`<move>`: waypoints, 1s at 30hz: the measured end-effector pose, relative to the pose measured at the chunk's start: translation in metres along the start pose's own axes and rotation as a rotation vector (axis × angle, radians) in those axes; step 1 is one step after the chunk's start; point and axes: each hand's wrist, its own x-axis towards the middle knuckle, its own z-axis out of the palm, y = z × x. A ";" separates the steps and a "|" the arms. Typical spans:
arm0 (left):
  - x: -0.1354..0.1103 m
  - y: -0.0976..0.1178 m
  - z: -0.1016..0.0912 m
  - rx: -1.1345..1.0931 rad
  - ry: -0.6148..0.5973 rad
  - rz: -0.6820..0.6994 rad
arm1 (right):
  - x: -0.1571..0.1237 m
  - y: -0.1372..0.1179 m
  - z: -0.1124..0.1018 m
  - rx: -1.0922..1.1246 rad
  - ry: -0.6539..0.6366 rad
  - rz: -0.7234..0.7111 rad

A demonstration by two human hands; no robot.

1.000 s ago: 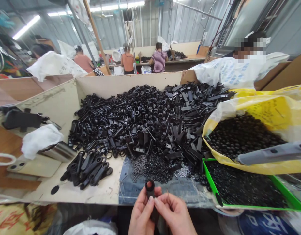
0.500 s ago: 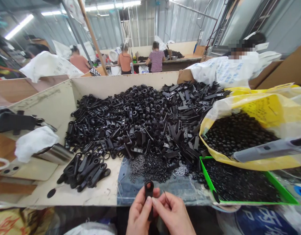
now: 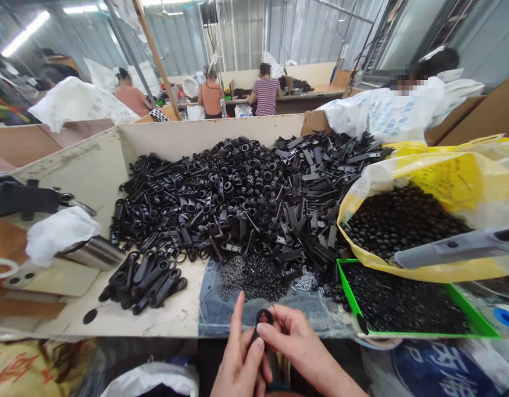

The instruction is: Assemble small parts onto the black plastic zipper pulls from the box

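Observation:
Just in front of the table edge, my left hand is closed around the lower part of a black plastic lever with a ring-shaped end. Its index finger points up, away from the piece. My right hand pinches the ring end with thumb and fingers. A thin dark sliver sticks out above the right fingers, too small to name. Beyond the hands, small dark and grey pieces lie heaped on a blue cloth, with silvery pins beside them.
Large heaps of black plastic parts fill the table's back. Similar levers are piled at left. On the right stand a green tray of tiny black pieces and a yellow-white bag of black balls, a grey tool across it. Several people work beyond.
The black lever has shifted slightly right and its ring end has tilted. My right hand has moved up onto the ring; my left index finger has lifted off. The view has shifted slightly.

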 end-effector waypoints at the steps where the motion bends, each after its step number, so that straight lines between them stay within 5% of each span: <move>1: -0.001 -0.002 -0.001 0.030 0.004 0.004 | 0.000 0.000 0.001 -0.074 0.012 -0.023; 6: -0.002 -0.017 -0.008 0.143 0.024 0.045 | 0.002 0.009 -0.001 -0.161 -0.020 -0.073; 14: -0.010 -0.040 -0.017 0.663 0.216 0.229 | 0.001 0.007 -0.011 -0.042 -0.014 -0.110; 20: -0.012 -0.074 -0.011 0.858 0.417 0.553 | 0.000 0.015 -0.005 0.038 0.048 -0.124; 30: -0.005 -0.030 -0.005 0.792 0.308 0.551 | -0.002 0.019 0.001 0.035 0.062 -0.099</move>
